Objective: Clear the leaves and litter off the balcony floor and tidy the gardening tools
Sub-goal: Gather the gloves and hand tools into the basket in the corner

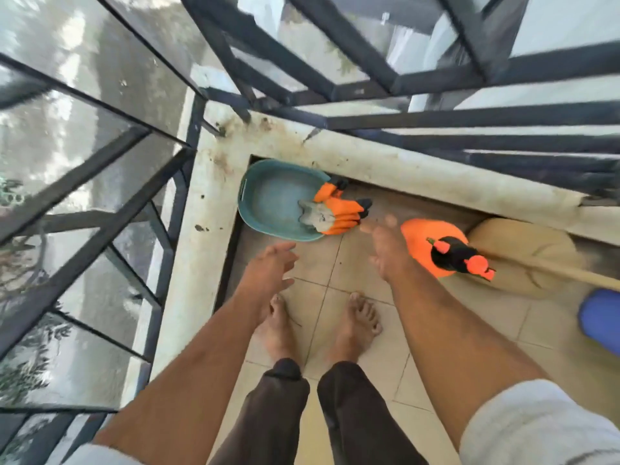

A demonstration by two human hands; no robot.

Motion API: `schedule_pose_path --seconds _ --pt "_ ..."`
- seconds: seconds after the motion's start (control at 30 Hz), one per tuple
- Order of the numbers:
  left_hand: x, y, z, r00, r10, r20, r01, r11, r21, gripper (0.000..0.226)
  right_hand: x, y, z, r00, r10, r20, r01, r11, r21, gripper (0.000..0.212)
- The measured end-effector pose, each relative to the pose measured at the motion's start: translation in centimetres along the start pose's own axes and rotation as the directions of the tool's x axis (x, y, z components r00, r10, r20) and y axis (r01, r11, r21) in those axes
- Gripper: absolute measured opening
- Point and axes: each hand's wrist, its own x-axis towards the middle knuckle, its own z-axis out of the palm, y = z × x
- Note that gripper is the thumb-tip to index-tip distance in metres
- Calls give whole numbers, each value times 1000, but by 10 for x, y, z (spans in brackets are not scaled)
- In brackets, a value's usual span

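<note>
A teal plastic tub (268, 203) sits in the far left corner of the tiled balcony floor (352, 273), tipped against the ledge. Orange-handled garden tools (339, 213) with dull grey metal heads lie across its right rim. Right of them stands an orange sprayer (432, 245) with a black pump top, a broom (523, 253) just beyond. Both hands hover above the floor, fingers loosely spread, holding nothing: the left hand (268, 266) near the tub, the right hand (385, 243), blurred, beside the sprayer.
</note>
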Motion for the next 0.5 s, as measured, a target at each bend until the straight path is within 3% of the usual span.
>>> schedule_pose_path --seconds 0.07,0.13,0.23,0.3,0.4,0.5 --pt "-24 20 0 999 46 16 -47 998 35 30 -30 -7 -4 999 -28 37 29 999 -21 80" --pt "-54 42 3 997 78 -6 -77 996 46 28 -64 -16 -12 987 -131 93 144 977 -160 74" --pt "-89 57 11 990 136 -22 -134 987 86 25 -89 -28 -15 928 -293 230 373 746 -552 63" --pt "-93 50 17 987 162 9 -162 978 131 23 -75 -38 -9 900 -317 299 435 596 -675 61" --pt "-65 18 26 987 143 78 -154 975 161 26 -10 -44 4 884 -385 267 430 443 -787 83" --pt "1 -9 30 981 186 60 -193 967 167 29 49 -47 22 859 -411 306 431 257 -865 108"
